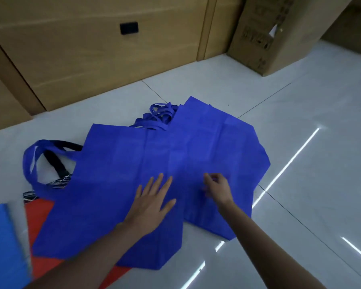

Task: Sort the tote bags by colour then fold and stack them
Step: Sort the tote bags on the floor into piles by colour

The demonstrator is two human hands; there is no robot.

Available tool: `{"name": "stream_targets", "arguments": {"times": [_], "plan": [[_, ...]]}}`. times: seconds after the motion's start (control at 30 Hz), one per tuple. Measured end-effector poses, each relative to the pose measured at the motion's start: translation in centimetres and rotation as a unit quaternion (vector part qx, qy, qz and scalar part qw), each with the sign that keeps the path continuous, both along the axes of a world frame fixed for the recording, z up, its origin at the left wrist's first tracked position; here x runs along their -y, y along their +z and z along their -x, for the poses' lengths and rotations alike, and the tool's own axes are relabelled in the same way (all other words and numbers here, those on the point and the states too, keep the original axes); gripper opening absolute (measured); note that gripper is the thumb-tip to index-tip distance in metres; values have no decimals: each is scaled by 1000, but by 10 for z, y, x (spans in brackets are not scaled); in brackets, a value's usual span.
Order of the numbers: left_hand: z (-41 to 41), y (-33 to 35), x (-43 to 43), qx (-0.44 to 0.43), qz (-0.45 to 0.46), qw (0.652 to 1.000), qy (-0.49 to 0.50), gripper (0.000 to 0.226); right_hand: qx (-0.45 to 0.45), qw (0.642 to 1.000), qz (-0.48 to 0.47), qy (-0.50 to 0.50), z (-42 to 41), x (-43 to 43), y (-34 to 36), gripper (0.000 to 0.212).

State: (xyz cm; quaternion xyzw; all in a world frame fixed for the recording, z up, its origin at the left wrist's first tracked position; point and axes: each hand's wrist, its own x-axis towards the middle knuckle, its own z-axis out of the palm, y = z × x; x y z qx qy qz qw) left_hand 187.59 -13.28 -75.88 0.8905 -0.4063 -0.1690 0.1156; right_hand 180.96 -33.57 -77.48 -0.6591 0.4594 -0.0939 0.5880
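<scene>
A royal-blue tote bag (pixel 113 184) lies flat on the white tiled floor, its handles (pixel 29 163) looping out to the left. It overlaps a pile of more royal-blue bags (pixel 221 142) to the right, whose handles (pixel 156 116) bunch at the far end. My left hand (pixel 153 202) rests flat on the top bag, fingers spread. My right hand (pixel 217 187) hovers over the seam between the bags with fingers curled, holding nothing that I can see. A red bag (pixel 39 217) and a dark bag with a black handle (pixel 54 161) peek out underneath.
A lighter blue sheet (pixel 2 243) lies at the lower left. Wooden cabinet fronts (pixel 92 49) run along the back. A cardboard box (pixel 265 34) stands at the back right. White floor tiles (pixel 311 163) stretch to the right.
</scene>
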Motion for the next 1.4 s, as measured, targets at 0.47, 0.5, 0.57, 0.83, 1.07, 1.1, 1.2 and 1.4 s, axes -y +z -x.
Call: {"name": "stream_targets", "arguments": {"times": [0.47,0.5,0.57,0.83,1.07,1.1,1.2,1.4], "plan": [[-9,-17,-70,108,-16,994,-8,60,64,979,150,-122,0,12,22,30],[-7,-18,-60,106,-18,994,-9,61,49,977,142,-148,9,31,22,32],[1,-22,-41,95,-18,995,-6,59,23,973,152,-171,27,63,22,30],[37,-33,13,-123,72,958,248,60,-160,891,421,-66,63,83,-1,57],[11,-55,-31,-40,-72,986,144,73,-195,672,533,475,45,-18,-39,74],[9,-56,-42,-43,-90,986,132,80,-224,695,500,465,38,-20,-39,72],[12,-64,-65,-20,-155,983,99,81,-244,753,451,413,9,-17,-36,64],[13,-54,-59,-21,-124,987,102,95,-271,819,382,331,-50,-29,-24,67]]}}
